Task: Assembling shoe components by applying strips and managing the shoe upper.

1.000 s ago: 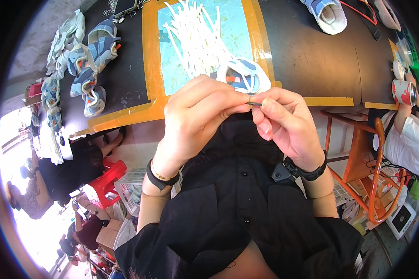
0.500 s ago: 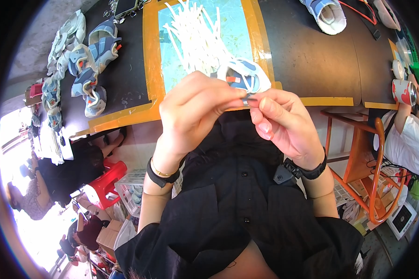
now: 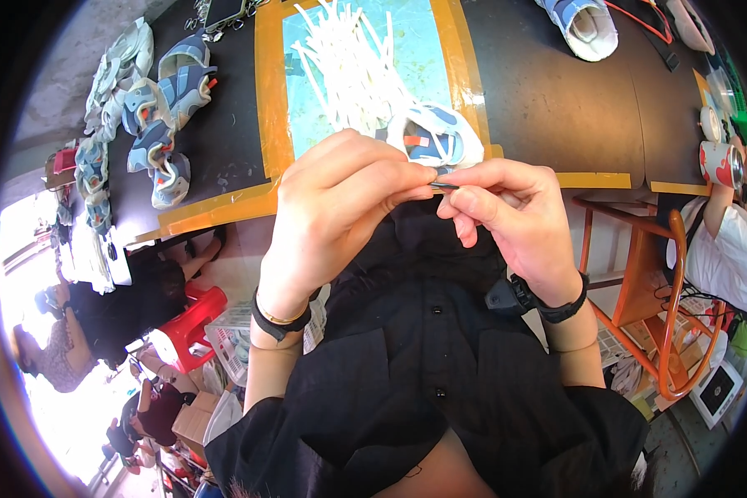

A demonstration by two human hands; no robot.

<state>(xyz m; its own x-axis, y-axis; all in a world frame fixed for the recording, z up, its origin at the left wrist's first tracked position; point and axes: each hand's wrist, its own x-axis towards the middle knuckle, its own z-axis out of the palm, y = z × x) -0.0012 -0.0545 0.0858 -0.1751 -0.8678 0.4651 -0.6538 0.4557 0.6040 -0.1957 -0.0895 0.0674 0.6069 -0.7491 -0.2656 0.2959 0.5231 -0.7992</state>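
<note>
My left hand (image 3: 340, 203) and my right hand (image 3: 515, 212) meet fingertip to fingertip in front of the table's near edge. Between them is a small, thin dark piece (image 3: 446, 186), pinched by both hands and too small to make out. Just beyond the fingertips sits a blue and white shoe upper (image 3: 465, 137) with white lace across its front and an orange tab. Fingers hide its near end. Behind it lies a loose pile of white shoelaces (image 3: 353, 75) on a light blue sheet (image 3: 427, 62) bordered with tape.
More blue and white shoe uppers (image 3: 153, 145) stand along the left of the dark table (image 3: 548, 108). Another shoe upper (image 3: 588, 29) is at the far right, near a red cord (image 3: 647, 29). A can (image 3: 720, 164) stands at the right edge. An orange chair (image 3: 639, 286) and a red stool (image 3: 187, 332) flank me.
My left hand has shifted slightly left and down. My right hand has turned, its thumb and index closing in on the dark piece. The shoe upper has stayed in place.
</note>
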